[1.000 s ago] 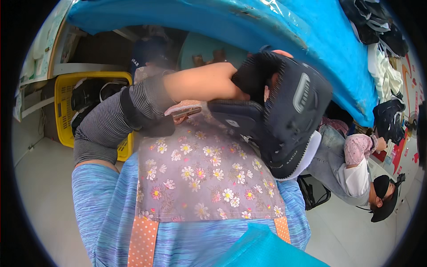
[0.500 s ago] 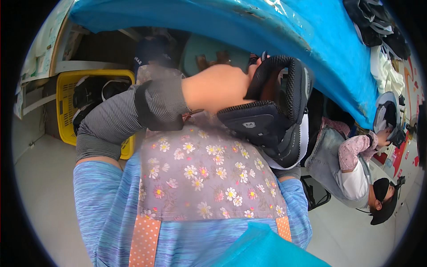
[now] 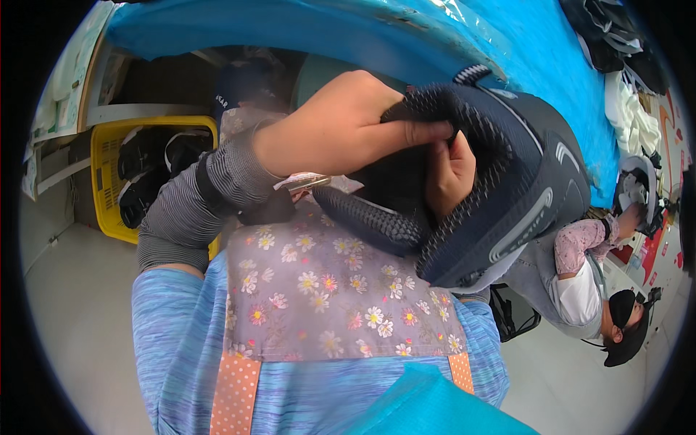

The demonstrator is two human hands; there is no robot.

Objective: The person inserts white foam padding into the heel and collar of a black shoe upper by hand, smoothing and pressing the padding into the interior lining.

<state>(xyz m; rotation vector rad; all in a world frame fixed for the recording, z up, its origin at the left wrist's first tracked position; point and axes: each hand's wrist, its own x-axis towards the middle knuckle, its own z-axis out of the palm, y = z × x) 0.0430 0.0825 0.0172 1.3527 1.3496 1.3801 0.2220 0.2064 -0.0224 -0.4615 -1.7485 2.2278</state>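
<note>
A dark navy shoe (image 3: 500, 210) with mesh fabric and grey trim is held up over my lap, its opening turned toward me. My left hand (image 3: 341, 123) reaches across from the left and is closed on the edge of the opening, its thumb pressed on the dark fabric. In the opening shows part of my right hand (image 3: 451, 177), its fingertips pinched at dark fabric right beside the left thumb. The shoe hides my right wrist and forearm. A padded navy flap (image 3: 370, 217), apparently the tongue, hangs below the left hand over my flowered apron (image 3: 341, 290).
A yellow basket (image 3: 101, 181) with dark shoes stands on the floor at left. A blue-covered table (image 3: 290, 29) runs across the front, with black shoes (image 3: 616, 36) and white cloth (image 3: 631, 109) at its far right. Another person (image 3: 573, 268) sits at right, handling a shoe.
The shoe has come up closer and turned, so its opening faces me. My left hand has risen to the opening's edge, and more right-hand fingers show inside.
</note>
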